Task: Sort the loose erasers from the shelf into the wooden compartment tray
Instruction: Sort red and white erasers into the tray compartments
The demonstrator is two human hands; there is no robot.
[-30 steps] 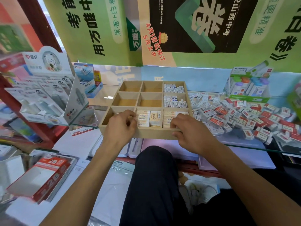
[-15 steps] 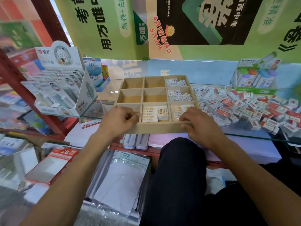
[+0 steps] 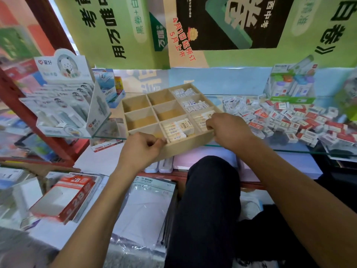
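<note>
While left hand (image 3: 140,147), right hand (image 3: 229,130) grip tray (image 3: 185,145) near edge, erasers (image 3: 289,120) crowd right.

The tray (image 3: 185,146) is pale, unpainted wood, its bare compartment floors a warmer yellow-tan; the erasers in its near compartments (image 3: 174,130) are cream with small dark print, and those in its two far right compartments (image 3: 193,106) are white with touches of blue and red; the loose pile of erasers (image 3: 289,120) on the glass shelf is white mixed with red-and-white sleeves; the display box (image 3: 65,93) at left is white and grey with a red logo; the posters (image 3: 119,31) above are light green with black lettering, one panel black; the person's trouser leg (image 3: 208,209) is black.
</note>
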